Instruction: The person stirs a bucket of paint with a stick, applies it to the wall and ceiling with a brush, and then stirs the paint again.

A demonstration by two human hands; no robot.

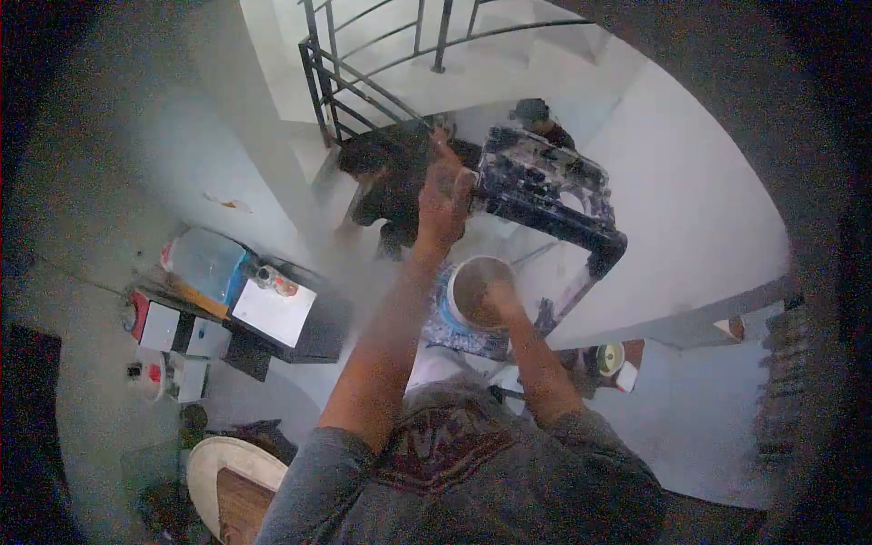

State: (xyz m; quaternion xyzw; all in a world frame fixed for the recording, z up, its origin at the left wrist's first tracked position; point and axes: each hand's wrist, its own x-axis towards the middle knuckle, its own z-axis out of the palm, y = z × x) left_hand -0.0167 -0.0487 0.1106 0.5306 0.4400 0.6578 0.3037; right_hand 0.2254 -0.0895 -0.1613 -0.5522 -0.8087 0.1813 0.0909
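Observation:
My left hand is raised at the near left corner of the paint-spattered dark top of a stepladder. Its fingers look bent around something, but blur hides what that is. Lower down, my right hand reaches into a white bucket through its open mouth. The fingers of that hand are hidden or smeared, so its grip does not show. Beneath the bucket is a speckled, paint-marked surface.
Two people, one in dark clothing, are below beyond the ladder. A black metal railing runs along the stairs. On the left are boxes, a dark cabinet with a white sheet, and a round-edged table. White walls curve around the right.

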